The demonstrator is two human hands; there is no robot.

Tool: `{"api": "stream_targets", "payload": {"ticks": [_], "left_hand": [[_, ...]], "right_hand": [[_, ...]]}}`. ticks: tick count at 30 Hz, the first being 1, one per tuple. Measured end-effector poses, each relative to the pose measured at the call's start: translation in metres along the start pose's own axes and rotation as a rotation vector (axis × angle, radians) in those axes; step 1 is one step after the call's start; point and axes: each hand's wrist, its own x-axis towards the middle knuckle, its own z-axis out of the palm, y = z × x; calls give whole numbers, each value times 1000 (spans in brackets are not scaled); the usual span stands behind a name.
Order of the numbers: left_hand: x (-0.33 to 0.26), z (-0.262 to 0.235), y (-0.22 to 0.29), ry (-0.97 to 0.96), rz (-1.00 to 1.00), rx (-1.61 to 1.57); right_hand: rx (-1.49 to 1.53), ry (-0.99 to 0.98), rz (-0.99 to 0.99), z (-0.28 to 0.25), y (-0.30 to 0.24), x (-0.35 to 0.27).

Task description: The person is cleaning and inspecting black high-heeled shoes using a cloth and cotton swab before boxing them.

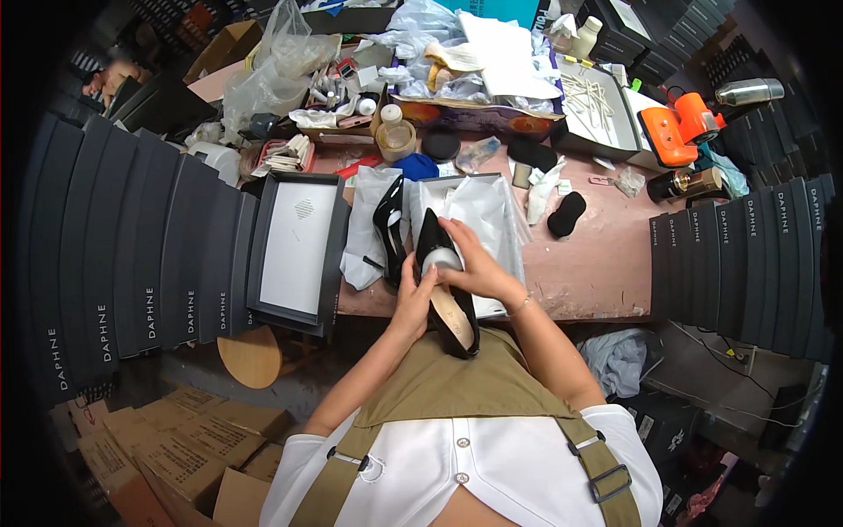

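1. Your white shirt [413,474] and olive apron [492,386] lie nearest the camera, the apron close to the pink table's [606,285] front edge.
2. Your widest bare stretch of tabletop is on the right, between the open tissue-lined box [492,305] and the right-hand stack of dark boxes [746,255]. On your left, only a narrow strip shows along the front edge.
3. Hemming you in on that side are a white-faced box piece [294,246] and, beyond it, the left-hand row of dark boxes [132,237].
4. Farther back you face a blue bundle [415,167], a tray of white sticks [625,123] and an orange device [672,136].
5. Just beside your left hand [413,307], a glossy black shoe [387,220] lies on white tissue paper [360,246].
6. Between both your hands is the second black shoe [452,316], toe away from you, heel end over the apron.
7. Your left hand grips its left side, fingertips partly hidden; your right hand [483,272] curves over from the right, thumb by a pale wad [442,258] at the opening.
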Motion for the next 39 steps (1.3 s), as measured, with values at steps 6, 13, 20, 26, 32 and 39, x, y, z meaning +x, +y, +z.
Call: {"api": "stream_targets", "payload": {"ticks": [6,13,20,26,32,39], "left_hand": [[9,-10,10,-27,38,82],[12,-16,22,3,10,44],[18,-26,21,40,25,118],[19,-14,26,-129,17,34],[9,-15,43,-293,35,67],[7,-5,55,-334,43,62]], "right_hand": [[-194,-100,86,-11,-12,13],[-634,-331,209,-3,76,-35],[-107,12,214,-18,17,-36],[-422,-105,39,-11,-49,6],[-347,-71,-118,-22,-51,-9],[-569,55,-113,-11,-54,-4]]}}
